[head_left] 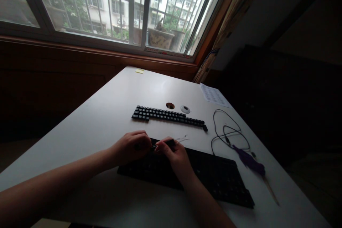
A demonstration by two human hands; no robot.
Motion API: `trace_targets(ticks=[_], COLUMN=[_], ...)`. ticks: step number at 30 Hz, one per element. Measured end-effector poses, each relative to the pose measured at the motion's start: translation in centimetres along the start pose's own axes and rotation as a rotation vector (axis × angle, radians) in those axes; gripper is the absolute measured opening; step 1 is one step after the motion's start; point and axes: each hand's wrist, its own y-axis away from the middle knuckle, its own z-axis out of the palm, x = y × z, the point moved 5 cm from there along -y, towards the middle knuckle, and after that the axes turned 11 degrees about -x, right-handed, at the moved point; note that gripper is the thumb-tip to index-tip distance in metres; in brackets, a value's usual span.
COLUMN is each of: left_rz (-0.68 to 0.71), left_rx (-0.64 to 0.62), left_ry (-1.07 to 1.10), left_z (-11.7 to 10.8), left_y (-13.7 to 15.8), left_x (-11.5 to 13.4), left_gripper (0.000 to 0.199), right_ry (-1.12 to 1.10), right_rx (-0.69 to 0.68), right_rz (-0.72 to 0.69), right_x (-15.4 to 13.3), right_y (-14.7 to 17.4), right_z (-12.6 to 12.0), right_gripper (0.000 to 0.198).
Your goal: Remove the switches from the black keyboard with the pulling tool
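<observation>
My right hand (173,151) is closed around a keycap puller (170,143) with a dark handle. Thin wire prongs stick out from its right end. Close by on the left, my left hand (137,146) is curled shut, its fingertips meeting a thin dark piece between the hands; what it holds is mostly hidden. Both hands are over a black keyboard (213,171), which lies at a slant on the desk and is too dark to show its keys clearly. Beyond it, loose black keycaps (165,114) stand in close rows.
On the white desk (88,128), a purple-headed brush (249,160) and a coiled black cable (227,128) lie at right. Farther back are a cable hole (170,106), its round cover (185,109), a printed sheet (214,95) and a yellow note (139,71).
</observation>
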Motion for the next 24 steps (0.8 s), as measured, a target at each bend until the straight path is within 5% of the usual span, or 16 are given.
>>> trace_targets(ticks=[24], left_rz=[0.007], left_rx=[0.004], left_ry=[-0.108], left_z=[-0.18], left_y=[0.19], left_x=[0.02], left_gripper=[0.007], right_ry=[-0.005], right_rx=[-0.014], right_rz=[0.036], right_x=[-0.19], right_y=[-0.11], right_z=[-0.31], right_gripper=[0.019])
